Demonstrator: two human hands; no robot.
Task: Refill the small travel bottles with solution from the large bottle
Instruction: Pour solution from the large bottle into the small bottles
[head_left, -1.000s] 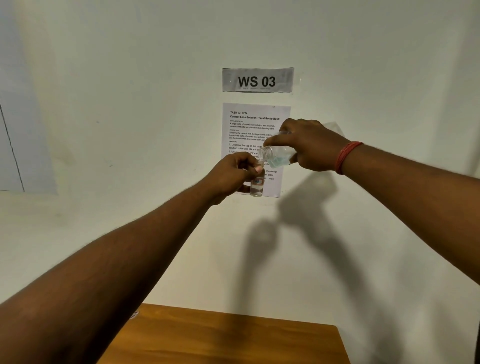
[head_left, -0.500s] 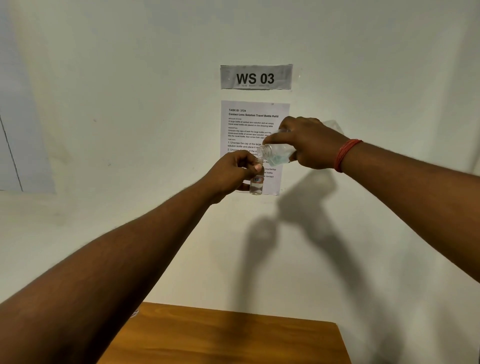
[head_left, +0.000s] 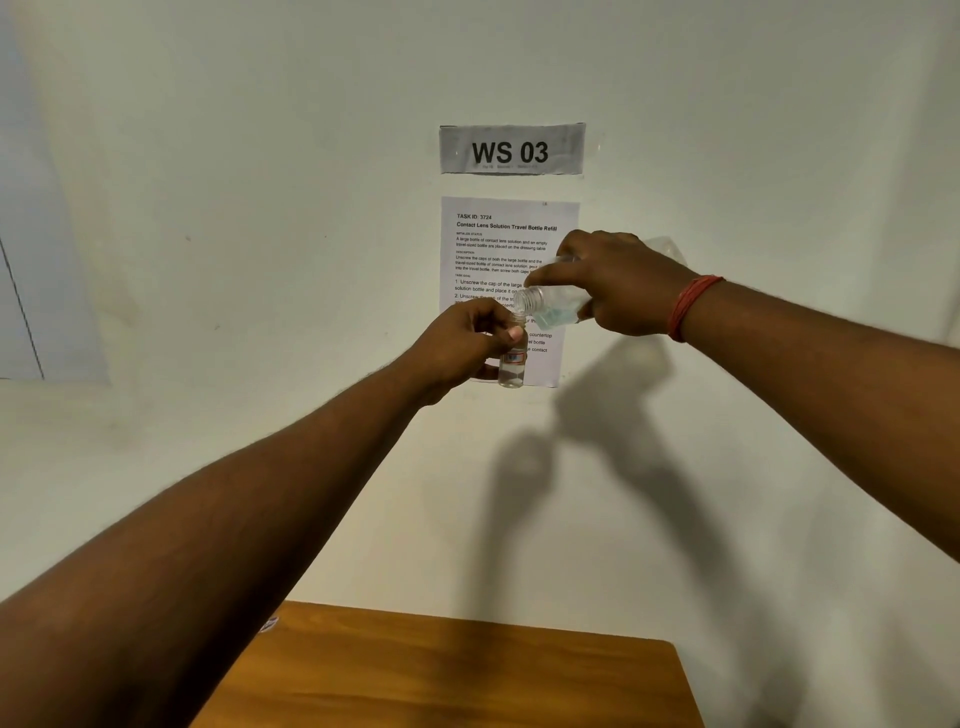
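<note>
My left hand (head_left: 462, 345) grips a small clear travel bottle (head_left: 511, 366) upright, held up in front of the wall. My right hand (head_left: 618, 283) holds the large clear bottle (head_left: 553, 306) tipped almost flat, its open threaded neck just above the small bottle's mouth. Pale bluish liquid lies in the large bottle's lower side. Clear liquid sits in the small bottle's lower part. Fingers hide most of both bottles. No caps are in sight.
A wooden tabletop (head_left: 457, 670) lies far below the hands at the bottom of the view. On the white wall behind hang a "WS 03" sign (head_left: 511, 149) and a printed task sheet (head_left: 498, 244). A red thread band (head_left: 688, 306) circles my right wrist.
Both hands and both bottles hold nearly the same pose. They sit very slightly lower against the wall sheet as the view drifts.
</note>
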